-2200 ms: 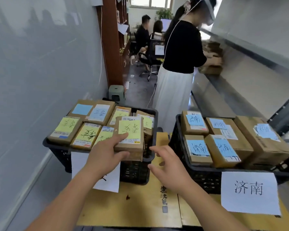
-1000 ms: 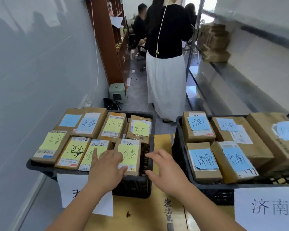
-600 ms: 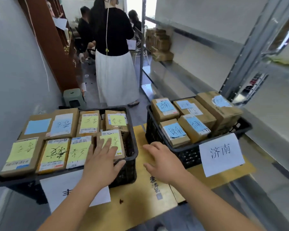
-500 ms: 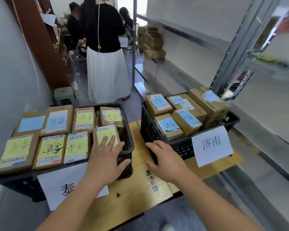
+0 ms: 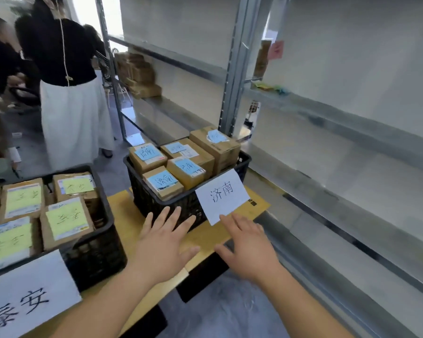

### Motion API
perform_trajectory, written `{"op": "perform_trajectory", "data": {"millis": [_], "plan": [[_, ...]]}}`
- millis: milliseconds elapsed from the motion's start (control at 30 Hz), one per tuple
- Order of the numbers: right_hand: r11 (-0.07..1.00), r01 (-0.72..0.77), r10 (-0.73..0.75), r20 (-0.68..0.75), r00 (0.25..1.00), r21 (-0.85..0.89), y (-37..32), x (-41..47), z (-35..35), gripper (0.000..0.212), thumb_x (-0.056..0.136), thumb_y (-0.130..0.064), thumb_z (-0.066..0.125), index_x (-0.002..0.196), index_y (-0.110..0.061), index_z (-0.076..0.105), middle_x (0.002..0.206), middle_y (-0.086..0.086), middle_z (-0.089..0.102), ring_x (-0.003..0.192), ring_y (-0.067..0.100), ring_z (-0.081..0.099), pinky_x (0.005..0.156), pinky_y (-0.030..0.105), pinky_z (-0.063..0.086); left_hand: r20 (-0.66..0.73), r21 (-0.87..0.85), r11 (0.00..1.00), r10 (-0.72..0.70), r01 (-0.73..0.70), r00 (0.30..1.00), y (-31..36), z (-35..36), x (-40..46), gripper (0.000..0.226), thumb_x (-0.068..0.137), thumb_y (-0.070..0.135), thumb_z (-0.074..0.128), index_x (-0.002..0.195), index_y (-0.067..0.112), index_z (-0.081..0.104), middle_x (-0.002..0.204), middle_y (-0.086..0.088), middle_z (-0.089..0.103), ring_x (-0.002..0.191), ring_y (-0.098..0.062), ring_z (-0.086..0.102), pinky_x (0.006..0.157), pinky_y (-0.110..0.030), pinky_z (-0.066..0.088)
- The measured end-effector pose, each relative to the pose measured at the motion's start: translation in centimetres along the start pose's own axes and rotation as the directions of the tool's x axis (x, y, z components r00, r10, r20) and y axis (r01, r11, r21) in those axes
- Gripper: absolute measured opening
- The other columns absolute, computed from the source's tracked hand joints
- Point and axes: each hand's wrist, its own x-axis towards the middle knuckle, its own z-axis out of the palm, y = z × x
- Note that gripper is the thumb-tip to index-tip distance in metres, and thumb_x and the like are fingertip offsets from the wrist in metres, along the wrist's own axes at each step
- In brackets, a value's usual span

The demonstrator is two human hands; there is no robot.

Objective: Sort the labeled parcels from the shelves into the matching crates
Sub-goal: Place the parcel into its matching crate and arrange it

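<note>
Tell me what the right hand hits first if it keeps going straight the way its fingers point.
Most likely the white paper sign on the front of the right crate; the right hand has its fingertips just below the sign's lower edge, though depth is unclear.

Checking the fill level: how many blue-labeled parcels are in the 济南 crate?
5 visible in the crate: back left, back middle, back right, front left, front middle. More may be hidden underneath.
</note>
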Motion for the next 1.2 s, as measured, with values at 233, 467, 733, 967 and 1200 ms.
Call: {"op": "perform_trajectory", "data": {"millis": [233, 467, 733, 967, 1200], "plan": [[0.984, -0.177, 0.177, -0.042, 0.983, 0.007, 13.3, -7.7, -3.3, 0.079, 0.097, -0.067, 0.041, 0.161, -0.041, 0.003, 0.171, -0.007, 0.001, 0.158, 0.019, -0.003, 0.127, 0.05, 0.006, -0.026, -0.015, 0.981, 0.194, -0.195, 0.981, 14.8, 1.3, 3.0, 0.076, 0.09, 0.08, 0.018, 0.156, 0.048, 0.0, 0.169, 0.002, -0.001, 0.155, -0.025, -0.008, 0.123, -0.051, -0.008], [0.939, -0.343, 0.343, -0.058, 0.937, 0.017, 27.9, -15.7, -5.1, 0.082, 0.096, -0.07, 0.039, 0.161, -0.039, 0.0, 0.172, -0.004, 0.004, 0.157, 0.023, 0.006, 0.126, 0.05, 0.011, 0.032, -0.018, 0.941, 0.338, -0.338, 0.941, 30.9, 3.7, 5.5, 0.077, 0.091, 0.079, 0.016, 0.156, 0.047, -0.01, 0.169, 0.001, -0.001, 0.155, -0.024, -0.008, 0.124, -0.051, -0.005], [0.866, -0.494, 0.499, -0.067, 0.864, 0.072, 39.6, -23.3, -6.2, 0.081, 0.096, -0.068, 0.041, 0.162, -0.037, 0.005, 0.172, -0.004, 0.004, 0.158, 0.023, 0.004, 0.126, 0.051, 0.01, 0.059, -0.048, 0.868, 0.496, -0.494, 0.866, 45.6, 6.4, 8.1, 0.077, 0.092, 0.079, 0.02, 0.157, 0.046, -0.006, 0.169, 0.001, 0.0, 0.155, -0.024, -0.007, 0.124, -0.05, -0.007], [0.776, -0.624, 0.63, -0.053, 0.775, 0.092, 49.0, -26.0, -6.4, 0.082, 0.097, -0.068, 0.041, 0.162, -0.039, 0.0, 0.172, -0.003, 0.003, 0.158, 0.023, 0.003, 0.126, 0.049, 0.009, 0.079, -0.087, 0.775, 0.632, -0.626, 0.771, 56.7, 9.8, 13.1, 0.079, 0.09, 0.079, 0.024, 0.157, 0.047, -0.003, 0.169, 0.001, 0.004, 0.156, -0.024, -0.004, 0.123, -0.05, -0.005], [0.652, -0.746, 0.757, -0.063, 0.65, 0.132, 57.3, -27.7, -8.1, 0.081, 0.097, -0.068, 0.04, 0.162, -0.039, 0.0, 0.172, -0.003, 0.002, 0.158, 0.022, 0.001, 0.126, 0.05, 0.008, 0.113, -0.109, 0.658, 0.752, -0.745, 0.649, 67.1, 12.2, 19.2, 0.082, 0.085, 0.082, 0.012, 0.156, 0.047, -0.007, 0.169, -0.001, 0.003, 0.156, -0.025, -0.003, 0.123, -0.051, -0.006]]}}
